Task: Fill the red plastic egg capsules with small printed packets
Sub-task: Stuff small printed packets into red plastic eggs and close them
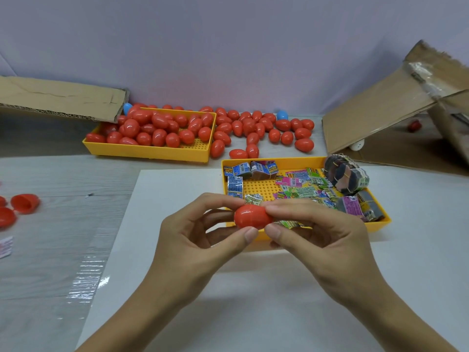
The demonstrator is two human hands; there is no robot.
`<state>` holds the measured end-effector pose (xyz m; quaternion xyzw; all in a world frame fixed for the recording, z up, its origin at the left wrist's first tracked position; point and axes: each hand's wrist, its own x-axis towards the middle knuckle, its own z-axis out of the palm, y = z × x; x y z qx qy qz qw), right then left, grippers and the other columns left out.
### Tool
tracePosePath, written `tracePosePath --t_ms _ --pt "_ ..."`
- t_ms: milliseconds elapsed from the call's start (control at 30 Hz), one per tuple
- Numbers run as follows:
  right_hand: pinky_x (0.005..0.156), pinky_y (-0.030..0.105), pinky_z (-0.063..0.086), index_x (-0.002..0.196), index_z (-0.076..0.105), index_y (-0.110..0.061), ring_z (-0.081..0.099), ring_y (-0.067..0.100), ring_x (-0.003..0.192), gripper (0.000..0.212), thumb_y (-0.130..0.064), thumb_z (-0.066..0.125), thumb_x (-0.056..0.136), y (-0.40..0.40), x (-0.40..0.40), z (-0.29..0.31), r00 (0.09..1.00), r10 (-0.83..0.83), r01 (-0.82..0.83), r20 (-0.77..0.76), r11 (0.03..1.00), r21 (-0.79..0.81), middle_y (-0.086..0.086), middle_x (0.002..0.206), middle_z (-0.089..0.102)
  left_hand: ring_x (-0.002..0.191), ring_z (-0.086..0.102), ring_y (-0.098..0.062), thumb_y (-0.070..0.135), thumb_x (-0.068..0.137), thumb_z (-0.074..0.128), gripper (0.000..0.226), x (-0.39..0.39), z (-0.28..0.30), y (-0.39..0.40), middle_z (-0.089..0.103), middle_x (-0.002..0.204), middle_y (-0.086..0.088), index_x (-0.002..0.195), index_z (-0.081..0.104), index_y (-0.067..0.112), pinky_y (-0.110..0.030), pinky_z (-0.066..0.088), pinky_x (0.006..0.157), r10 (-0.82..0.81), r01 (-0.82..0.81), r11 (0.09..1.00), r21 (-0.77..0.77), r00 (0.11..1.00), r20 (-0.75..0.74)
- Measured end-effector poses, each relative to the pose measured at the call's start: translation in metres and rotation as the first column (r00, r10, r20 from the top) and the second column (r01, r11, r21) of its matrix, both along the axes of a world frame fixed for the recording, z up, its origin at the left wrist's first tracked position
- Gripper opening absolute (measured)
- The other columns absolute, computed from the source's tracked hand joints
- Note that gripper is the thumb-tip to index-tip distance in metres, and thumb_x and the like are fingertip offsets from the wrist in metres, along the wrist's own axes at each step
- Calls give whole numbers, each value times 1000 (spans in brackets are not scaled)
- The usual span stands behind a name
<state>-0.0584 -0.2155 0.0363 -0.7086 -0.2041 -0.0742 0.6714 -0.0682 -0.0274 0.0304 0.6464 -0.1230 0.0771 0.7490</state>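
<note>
Pinching one red egg capsule (252, 216) above the packet tray's (378, 226) near-left corner, left hand (203, 240) and right hand (322, 235) could slip; halves seemingly closed, may pop, spilling packets (302, 184).

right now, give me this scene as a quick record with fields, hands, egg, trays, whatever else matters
left hand: left hand pinches the left end of the red egg capsule
right hand: right hand pinches its right end
capsule state: looks closed, held above the white board
packet tray: yellow tray with printed packets and banded bundles
egg tray: yellow egg tray heaped with red eggs; more loose eggs beside it
open halves: red capsule halves at far left
cardboard: cardboard flaps at right
</note>
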Motion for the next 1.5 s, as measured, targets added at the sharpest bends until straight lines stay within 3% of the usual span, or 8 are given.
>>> tracePosePath --t_ms 300,433,667,800,1033,1133,1233,1500 --pt "70 27 57 97 75 -17 69 17 95 20 -4 65 84 -11 12 -4 983 -143 162 115 971 -177 -5 95 73 97 73 -26 15 67 82 33 3 -3 3 75 102 -5 98 74 23 -27 58 82 28 -27 999 -25 998 49" --pt "70 22 49 99 76 -16 62 9 86 17 -5 71 87 -21 36 -1 933 -226 348 281 765 -542 -8 91 69 96 73 -22 17 66 83 34 9 -1 11 75 101 -5 98 73 23 -25 58 80 108 -107 994 -21 992 65" --pt "84 33 48 116 72 -25 57 11 91 30 -39 66 90 9 60 10 994 -103 98 47 562 -821 -11 91 59 97 74 -25 14 66 81 43 18 -3 23 73 107 -10 108 75 22 -25 58 81 152 -152 988 -28 988 14" --pt "69 35 51 93 65 -31 54 8 80 42 -68 68 73 24 67 14 983 -182 32 -38 364 -931 -16 80 53 99 73 -26 5 70 77 40 18 -8 23 71 110 -9 107 76 21 -25 58 82 137 -137 991 8 990 15" --pt "57 23 41 68 57 -24 51 5 64 27 -37 74 84 16 66 6 969 -184 -27 -162 580 -814 -9 69 55 102 72 -23 2 70 83 39 18 -9 24 73 113 -4 104 75 19 -24 58 81 102 -102 995 14 995 20" --pt "69 30 44 80 74 -21 53 7 78 16 -34 70 88 10 64 5 978 -195 66 -77 635 -769 -5 84 58 100 73 -23 2 72 74 35 17 -9 21 75 107 -5 102 74 20 -26 58 80 94 -95 995 9 995 19" --pt "69 11 40 99 78 -24 55 1 81 13 -26 68 91 8 63 5 979 -195 107 -55 728 -677 -7 93 63 99 73 -23 3 72 74 37 15 -10 18 76 104 -5 102 73 25 -28 59 79 107 -107 994 12 994 5" --pt "53 20 41 97 73 -19 51 12 59 22 -15 79 77 4 47 14 966 -87 46 -244 984 -171 18 65 58 103 71 -22 16 81 69 27 16 -6 15 74 108 -4 104 77 29 -29 59 83 112 -112 993 -37 994 11"
